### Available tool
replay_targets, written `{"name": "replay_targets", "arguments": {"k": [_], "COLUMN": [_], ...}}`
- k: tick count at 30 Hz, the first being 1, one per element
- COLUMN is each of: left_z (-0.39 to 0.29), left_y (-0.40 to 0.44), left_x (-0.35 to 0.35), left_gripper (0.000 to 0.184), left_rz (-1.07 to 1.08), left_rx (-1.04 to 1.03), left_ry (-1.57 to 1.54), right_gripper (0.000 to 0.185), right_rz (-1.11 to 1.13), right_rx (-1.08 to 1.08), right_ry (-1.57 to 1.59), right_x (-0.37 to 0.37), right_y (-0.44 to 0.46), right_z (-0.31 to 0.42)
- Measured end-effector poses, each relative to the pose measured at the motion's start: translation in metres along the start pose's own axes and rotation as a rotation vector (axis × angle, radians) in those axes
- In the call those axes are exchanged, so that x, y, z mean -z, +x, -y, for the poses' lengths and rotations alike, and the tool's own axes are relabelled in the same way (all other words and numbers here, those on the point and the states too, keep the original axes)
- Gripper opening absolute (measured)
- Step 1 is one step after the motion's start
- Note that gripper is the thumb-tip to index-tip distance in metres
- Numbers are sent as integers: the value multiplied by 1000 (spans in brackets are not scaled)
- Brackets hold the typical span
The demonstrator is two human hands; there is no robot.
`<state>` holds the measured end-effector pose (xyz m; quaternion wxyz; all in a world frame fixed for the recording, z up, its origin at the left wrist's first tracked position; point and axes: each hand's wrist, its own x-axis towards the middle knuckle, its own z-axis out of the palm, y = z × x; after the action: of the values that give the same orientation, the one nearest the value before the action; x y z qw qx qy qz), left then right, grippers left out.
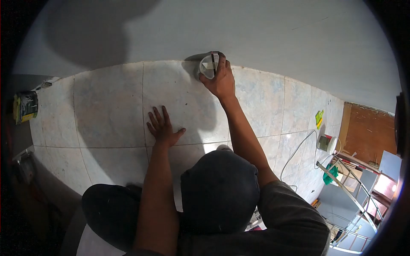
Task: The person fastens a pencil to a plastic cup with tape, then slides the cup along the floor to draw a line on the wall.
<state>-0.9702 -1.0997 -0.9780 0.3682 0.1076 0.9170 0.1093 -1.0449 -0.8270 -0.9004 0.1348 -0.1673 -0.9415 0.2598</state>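
My right hand is closed around a clear round plastic cup where the tiled floor meets the grey wall. A thin dark strip crosses the cup beside my fingers; what it belongs to, I cannot make out. Something pale shows inside the cup. My left hand lies flat on the floor tiles, fingers spread, holding nothing. It rests below and to the left of the cup, apart from it.
The grey wall runs along the top. My dark-clad knees are close below. A bucket stands at far left. On the right are a yellow-green object, a white bucket, a cable and a metal ladder-like frame.
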Motion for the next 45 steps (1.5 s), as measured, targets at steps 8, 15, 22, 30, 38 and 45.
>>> {"name": "replay_targets", "arguments": {"k": [8, 15, 22, 30, 38, 45], "left_z": [-3, -4, -3, -4, -3, 0], "left_y": [-3, -2, -2, -4, -1, -1], "left_x": [2, 2, 1, 1, 0, 1], "left_gripper": [144, 144, 146, 146, 146, 146], "left_rz": [1, -13, -16, -13, 0, -15], "left_rx": [11, 13, 11, 10, 18, 8], "left_ry": [-50, -24, -28, -49, -28, -17], "right_gripper": [89, 90, 100, 114, 97, 79], "right_rz": [-44, -31, -60, 133, 143, 86], "right_rx": [43, -108, 2, -6, -2, 36], "right_ry": [-58, -63, -233, -366, -353, -356], "right_x": [-3, -7, -8, -8, -11, -20], "right_y": [-22, -28, -28, -29, -28, -30], "right_z": [11, 25, 23, 27, 23, 11]}}
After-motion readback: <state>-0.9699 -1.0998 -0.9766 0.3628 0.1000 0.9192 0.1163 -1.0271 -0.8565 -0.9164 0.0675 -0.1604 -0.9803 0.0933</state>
